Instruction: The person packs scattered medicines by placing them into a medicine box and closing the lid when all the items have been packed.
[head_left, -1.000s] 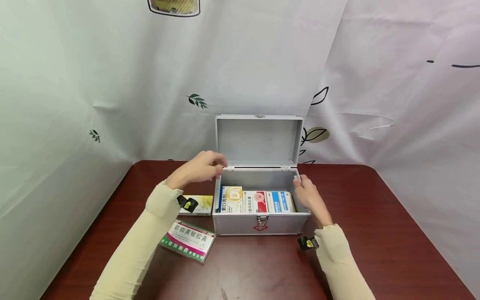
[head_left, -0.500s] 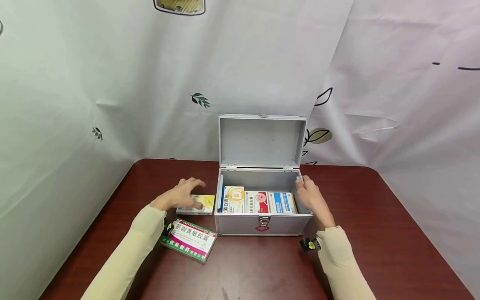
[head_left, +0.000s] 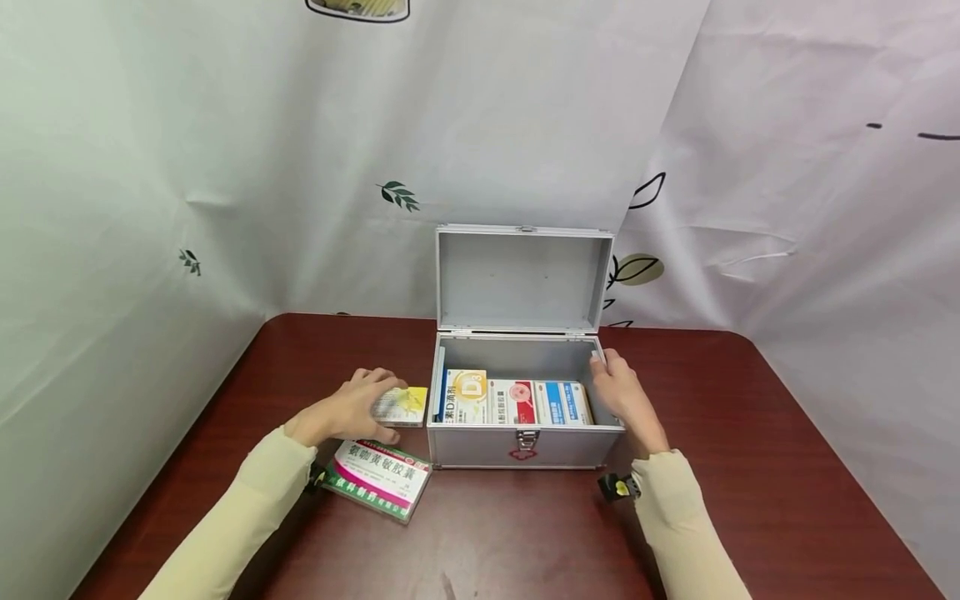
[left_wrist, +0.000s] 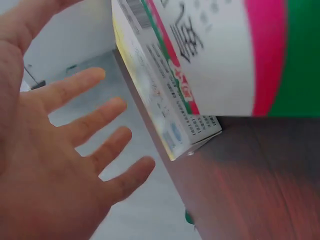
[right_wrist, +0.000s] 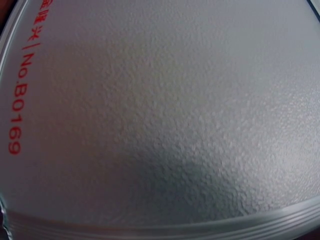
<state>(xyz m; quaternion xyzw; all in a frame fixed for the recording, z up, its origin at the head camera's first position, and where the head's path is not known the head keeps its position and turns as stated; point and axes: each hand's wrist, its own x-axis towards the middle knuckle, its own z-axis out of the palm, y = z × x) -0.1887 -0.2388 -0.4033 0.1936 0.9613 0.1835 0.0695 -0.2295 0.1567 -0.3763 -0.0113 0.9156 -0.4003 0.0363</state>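
Observation:
My left hand (head_left: pixel 349 408) is spread, its fingers over the far-left end of a yellow-and-white medicine box (head_left: pixel 409 405) that lies left of the case. In the left wrist view its fingers (left_wrist: pixel 107 111) are straight and apart, with no object between them. Just in front lies a white, pink and green medicine box (head_left: pixel 381 477), overlapped by the thumb in the head view. My right hand (head_left: pixel 621 392) grips the right rim of a silver metal medicine case (head_left: pixel 468 450), whose lid (head_left: pixel 525 279) stands raised. Only the case's side wall (right_wrist: pixel 160 110) fills the right wrist view.
Inside the case, a yellow-and-white vitamin D box (head_left: pixel 467 397), a red-and-white box (head_left: pixel 513 403) and a blue-and-white box (head_left: pixel 564 404) stand in a row. The case sits on a dark red table (head_left: pixel 712 467) before a white patterned cloth (head_left: pixel 285 167).
My left hand has moved from the case's left rim down and leftward to the yellow-and-white box. My right hand stays on the case's right rim.

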